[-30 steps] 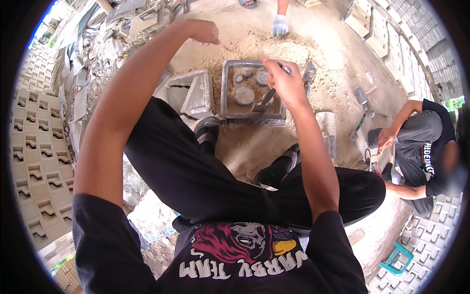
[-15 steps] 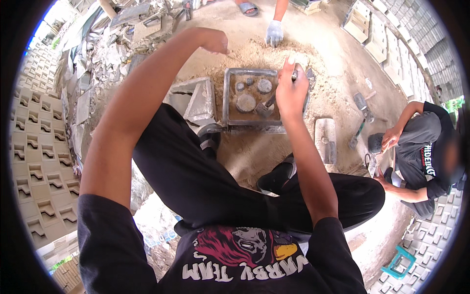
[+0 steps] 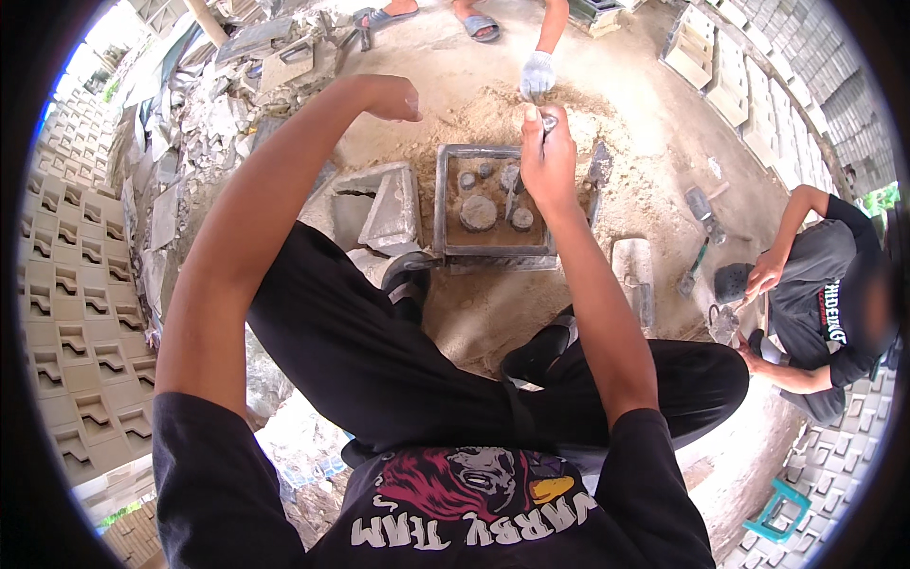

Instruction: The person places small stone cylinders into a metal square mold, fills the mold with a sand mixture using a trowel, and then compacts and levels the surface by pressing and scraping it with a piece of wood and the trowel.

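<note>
My right hand (image 3: 549,161) is closed round the handle of a small trowel (image 3: 515,195), whose blade points down into a square mould frame (image 3: 441,204). Inside the frame, round grey discs of different sizes sit in brown sand; the large disc (image 3: 479,213) lies near the middle and a smaller disc (image 3: 521,219) to its right. The trowel partly covers another disc behind it. My left hand (image 3: 391,98) hangs bent at the wrist, beyond the frame's far left corner; its fingers are mostly hidden.
A co-worker's gloved hand (image 3: 537,74) is just beyond my right hand, over loose sand. A broken concrete block (image 3: 391,209) lies left of the frame, a float (image 3: 633,280) to its right. Another person crouches at the right. Rubble (image 3: 204,123) covers the far left.
My right hand has moved left and slightly away, the trowel with it, uncovering the disc at the right. My left hand has shifted left. The gloved hand has come nearer my right hand.
</note>
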Action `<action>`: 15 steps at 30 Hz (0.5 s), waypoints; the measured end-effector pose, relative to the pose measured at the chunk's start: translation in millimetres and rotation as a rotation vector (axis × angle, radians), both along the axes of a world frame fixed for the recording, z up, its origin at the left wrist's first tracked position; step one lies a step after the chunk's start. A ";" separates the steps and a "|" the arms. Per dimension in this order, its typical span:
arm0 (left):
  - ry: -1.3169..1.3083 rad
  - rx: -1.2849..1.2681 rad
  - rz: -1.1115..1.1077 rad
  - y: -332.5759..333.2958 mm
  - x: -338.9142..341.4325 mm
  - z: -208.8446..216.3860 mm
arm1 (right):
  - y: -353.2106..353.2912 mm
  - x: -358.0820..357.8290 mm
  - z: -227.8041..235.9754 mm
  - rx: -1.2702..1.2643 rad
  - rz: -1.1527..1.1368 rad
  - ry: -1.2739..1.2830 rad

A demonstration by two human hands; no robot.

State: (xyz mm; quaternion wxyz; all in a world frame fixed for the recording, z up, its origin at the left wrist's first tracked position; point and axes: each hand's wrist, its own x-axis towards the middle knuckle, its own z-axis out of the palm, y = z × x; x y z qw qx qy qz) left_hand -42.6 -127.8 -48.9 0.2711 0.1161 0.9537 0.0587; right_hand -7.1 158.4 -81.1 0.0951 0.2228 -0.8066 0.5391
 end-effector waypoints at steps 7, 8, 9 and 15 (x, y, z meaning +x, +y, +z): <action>0.033 -0.017 0.004 -13.0 8.0 -1.7 | -5.9 1.7 -2.4 -0.034 0.079 -0.014; 0.032 0.020 0.016 -9.0 8.3 -2.6 | -5.1 1.1 -5.8 -0.001 0.069 -0.019; 0.030 0.057 0.027 -4.2 8.4 -2.4 | -4.3 -1.0 -11.6 0.033 0.058 -0.024; 0.014 0.052 -0.009 -4.5 7.8 -6.1 | 2.7 13.2 0.4 -0.035 0.076 -0.001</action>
